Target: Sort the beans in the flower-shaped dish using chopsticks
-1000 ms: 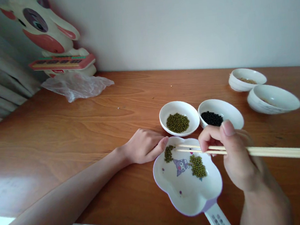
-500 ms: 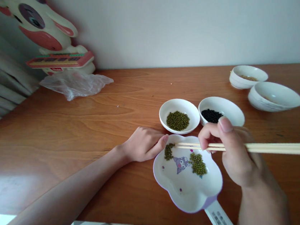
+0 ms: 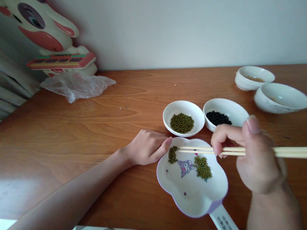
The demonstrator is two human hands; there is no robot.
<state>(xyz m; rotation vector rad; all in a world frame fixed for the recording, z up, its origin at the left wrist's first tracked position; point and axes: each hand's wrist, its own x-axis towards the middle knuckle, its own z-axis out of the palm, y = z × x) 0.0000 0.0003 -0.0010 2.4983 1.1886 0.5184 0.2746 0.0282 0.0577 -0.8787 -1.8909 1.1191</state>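
My right hand [image 3: 254,155] is closed around a pair of wooden chopsticks [image 3: 299,151]. Their tips are inside a white flower-shaped bowl [image 3: 172,184] with a purple rim, a long handle and a printed cartoon figure. Inside it, a small cluster of green beans [image 3: 172,155] lies by the tips, and a bigger pile [image 3: 203,167] lies to the right. A single bean sits at the tips; I cannot tell whether it is pinched. My left hand [image 3: 148,147] rests on the table, its thumb on the bowl's upper left rim and its other fingers curled, partly hidden.
Just behind stand a white bowl [image 3: 196,110] of green beans and another [image 3: 234,111] of black beans. Two more white bowls [image 3: 292,95] [image 3: 242,81] are at the back right. A plastic bag [image 3: 83,86] and a cow-shaped toy keyboard [image 3: 61,62] occupy the back left.
My right hand has shifted right along the chopsticks' direction, uncovering more of the black beans. The chopstick tips stay near the small cluster. My left hand and the flower-shaped bowl have not moved.
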